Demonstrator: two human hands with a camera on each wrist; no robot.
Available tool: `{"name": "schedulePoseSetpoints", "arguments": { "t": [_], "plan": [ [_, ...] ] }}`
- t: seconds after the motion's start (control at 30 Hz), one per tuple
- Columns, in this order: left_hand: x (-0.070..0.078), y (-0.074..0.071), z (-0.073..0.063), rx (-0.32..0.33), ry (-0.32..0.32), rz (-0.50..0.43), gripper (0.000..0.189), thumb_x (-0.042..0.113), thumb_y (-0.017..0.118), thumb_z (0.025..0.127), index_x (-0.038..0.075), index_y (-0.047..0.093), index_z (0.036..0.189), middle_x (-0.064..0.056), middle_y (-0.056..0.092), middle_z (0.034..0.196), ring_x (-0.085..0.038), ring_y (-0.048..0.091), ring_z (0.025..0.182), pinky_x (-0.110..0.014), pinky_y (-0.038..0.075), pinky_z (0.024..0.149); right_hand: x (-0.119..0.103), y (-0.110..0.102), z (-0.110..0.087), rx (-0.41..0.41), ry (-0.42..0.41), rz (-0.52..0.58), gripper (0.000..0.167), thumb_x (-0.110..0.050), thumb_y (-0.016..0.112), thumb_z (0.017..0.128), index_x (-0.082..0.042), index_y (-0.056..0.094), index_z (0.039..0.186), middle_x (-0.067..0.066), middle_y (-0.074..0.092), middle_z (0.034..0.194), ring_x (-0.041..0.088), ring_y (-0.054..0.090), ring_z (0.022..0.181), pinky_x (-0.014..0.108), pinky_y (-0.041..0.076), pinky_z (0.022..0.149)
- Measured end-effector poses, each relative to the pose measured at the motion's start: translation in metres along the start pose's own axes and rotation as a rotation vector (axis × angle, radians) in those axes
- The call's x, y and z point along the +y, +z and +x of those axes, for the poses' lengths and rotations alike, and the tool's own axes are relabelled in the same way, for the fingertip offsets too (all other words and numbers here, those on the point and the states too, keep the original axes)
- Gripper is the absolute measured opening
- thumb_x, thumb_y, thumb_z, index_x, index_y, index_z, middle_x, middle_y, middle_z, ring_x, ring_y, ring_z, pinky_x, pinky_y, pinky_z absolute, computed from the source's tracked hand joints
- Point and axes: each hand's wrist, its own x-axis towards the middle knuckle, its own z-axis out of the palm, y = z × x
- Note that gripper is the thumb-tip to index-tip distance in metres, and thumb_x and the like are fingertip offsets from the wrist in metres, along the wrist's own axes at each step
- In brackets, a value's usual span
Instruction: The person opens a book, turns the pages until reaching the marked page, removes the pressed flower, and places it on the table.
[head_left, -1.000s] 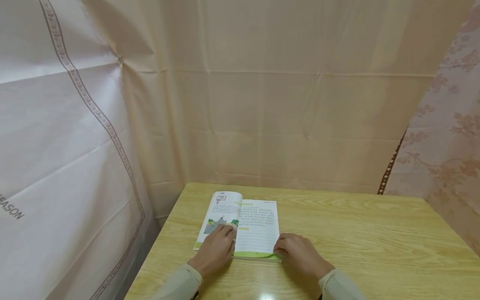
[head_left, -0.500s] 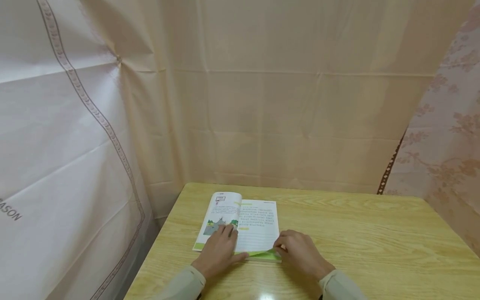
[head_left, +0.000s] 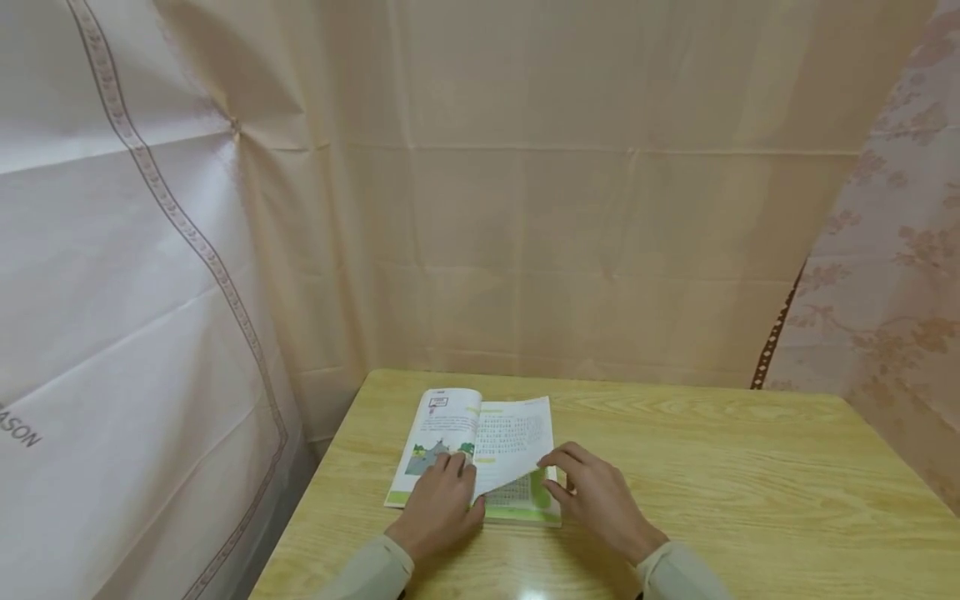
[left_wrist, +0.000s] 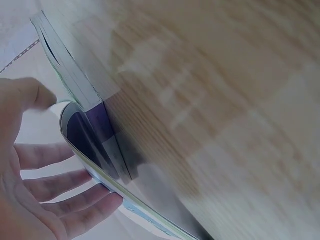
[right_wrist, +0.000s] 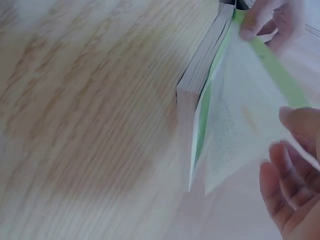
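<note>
An open book (head_left: 442, 424) lies on the table, with an illustrated left page and a right page of text and ruled lines. My left hand (head_left: 438, 504) rests on the left page near the gutter, its thumb by the bottom edge. In the left wrist view, several fingers of my left hand (left_wrist: 50, 200) lie against the book's curved left side. My right hand (head_left: 596, 500) holds the lower outer corner of the right page (head_left: 513, 433), which is raised and bent. Beneath it shows another page (head_left: 517, 492) with green borders. The right wrist view shows the lifted page (right_wrist: 245, 115) standing off the thick stack.
The wooden table (head_left: 712, 467) extends to the right of the book. A beige cloth (head_left: 525, 250) hangs behind it, a pale printed cloth (head_left: 135, 333) at the left, and a floral cloth (head_left: 892, 292) at the right.
The right page's lower corner has come up and toward the gutter, uncovering the page under it. My right hand has risen with it. My left thumb has moved out toward the gutter's lower end.
</note>
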Motion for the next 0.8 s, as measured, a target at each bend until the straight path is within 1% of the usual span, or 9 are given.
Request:
{"name": "schedulePoseSetpoints", "arguments": {
  "t": [0.13, 0.2, 0.3, 0.43, 0.5, 0.6, 0.67, 0.7, 0.8],
  "plan": [
    [0.001, 0.0, 0.001, -0.01, -0.06, -0.073, 0.038, 0.026, 0.059, 0.1, -0.004, 0.064, 0.123, -0.015, 0.067, 0.111, -0.028, 0.061, 0.099, -0.04, 0.056, 0.081, 0.002, -0.001, -0.002, -0.049, 0.065, 0.003, 0.036, -0.013, 0.088, 0.081, -0.01, 0.074, 0.114, -0.002, 0.067, 0.109, -0.007, 0.047, 0.062, 0.017, 0.045, 0.053],
    [0.0, 0.0, 0.001, 0.005, -0.096, -0.12, 0.044, 0.021, 0.058, 0.101, -0.005, 0.055, 0.136, -0.016, 0.069, 0.112, -0.028, 0.064, 0.101, -0.04, 0.058, 0.08, 0.004, 0.0, -0.005, -0.121, 0.076, -0.009, 0.034, -0.016, 0.087, 0.082, -0.01, 0.075, 0.113, -0.002, 0.067, 0.11, -0.006, 0.047, 0.062, 0.018, 0.046, 0.055],
    [-0.001, 0.002, 0.001, 0.063, -0.129, -0.185, 0.055, 0.013, 0.06, 0.097, -0.002, 0.041, 0.146, -0.016, 0.069, 0.11, -0.027, 0.067, 0.099, -0.04, 0.058, 0.079, 0.006, 0.001, -0.01, -0.25, 0.083, -0.025, 0.032, -0.023, 0.087, 0.083, -0.012, 0.075, 0.111, -0.003, 0.067, 0.112, 0.0, 0.056, 0.073, 0.024, 0.053, 0.065],
    [-0.006, 0.002, -0.002, 0.162, -0.107, -0.186, 0.073, -0.001, 0.064, 0.089, 0.002, 0.031, 0.155, -0.023, 0.058, 0.132, -0.032, 0.067, 0.107, -0.041, 0.059, 0.079, 0.008, 0.005, -0.013, -0.354, 0.087, -0.022, 0.034, -0.031, 0.086, 0.083, -0.014, 0.076, 0.111, -0.005, 0.066, 0.113, 0.005, 0.061, 0.087, 0.032, 0.057, 0.076],
    [-0.007, 0.001, -0.002, 0.188, -0.096, -0.16, 0.076, -0.008, 0.063, 0.089, 0.005, 0.031, 0.157, -0.028, 0.046, 0.145, -0.038, 0.063, 0.115, -0.044, 0.059, 0.083, 0.009, 0.006, -0.014, -0.381, 0.084, -0.018, 0.034, -0.033, 0.086, 0.083, -0.015, 0.076, 0.11, -0.006, 0.065, 0.11, 0.004, 0.059, 0.086, 0.033, 0.056, 0.076],
    [-0.01, 0.0, -0.003, 0.219, -0.069, -0.086, 0.071, -0.013, 0.061, 0.088, 0.011, 0.043, 0.152, -0.032, 0.037, 0.152, -0.044, 0.055, 0.123, -0.051, 0.054, 0.094, 0.01, 0.008, -0.014, -0.396, 0.083, -0.01, 0.032, -0.034, 0.086, 0.082, -0.015, 0.077, 0.107, -0.007, 0.064, 0.106, 0.002, 0.057, 0.083, 0.032, 0.055, 0.075],
    [-0.013, 0.0, -0.003, 0.215, -0.052, -0.038, 0.061, -0.01, 0.062, 0.088, 0.014, 0.054, 0.143, -0.03, 0.036, 0.154, -0.048, 0.046, 0.133, -0.058, 0.044, 0.105, 0.01, 0.009, -0.013, -0.398, 0.083, -0.009, 0.03, -0.034, 0.086, 0.082, -0.015, 0.078, 0.104, -0.008, 0.064, 0.104, 0.003, 0.058, 0.083, 0.032, 0.055, 0.075],
    [-0.014, 0.0, -0.003, 0.223, -0.034, -0.013, 0.055, -0.009, 0.063, 0.086, 0.014, 0.06, 0.137, -0.028, 0.039, 0.153, -0.049, 0.042, 0.136, -0.061, 0.04, 0.108, 0.011, 0.009, -0.013, -0.394, 0.08, -0.008, 0.029, -0.033, 0.086, 0.082, -0.015, 0.079, 0.103, -0.008, 0.063, 0.103, 0.003, 0.058, 0.083, 0.031, 0.055, 0.074],
    [-0.017, 0.0, -0.004, 0.225, 0.002, 0.031, 0.042, -0.008, 0.069, 0.077, 0.015, 0.073, 0.113, -0.021, 0.053, 0.144, -0.048, 0.04, 0.138, -0.065, 0.036, 0.108, 0.012, 0.009, -0.013, -0.388, 0.06, -0.006, 0.027, -0.032, 0.087, 0.081, -0.015, 0.079, 0.1, -0.009, 0.063, 0.101, 0.003, 0.059, 0.083, 0.031, 0.055, 0.073]
  ]
}}
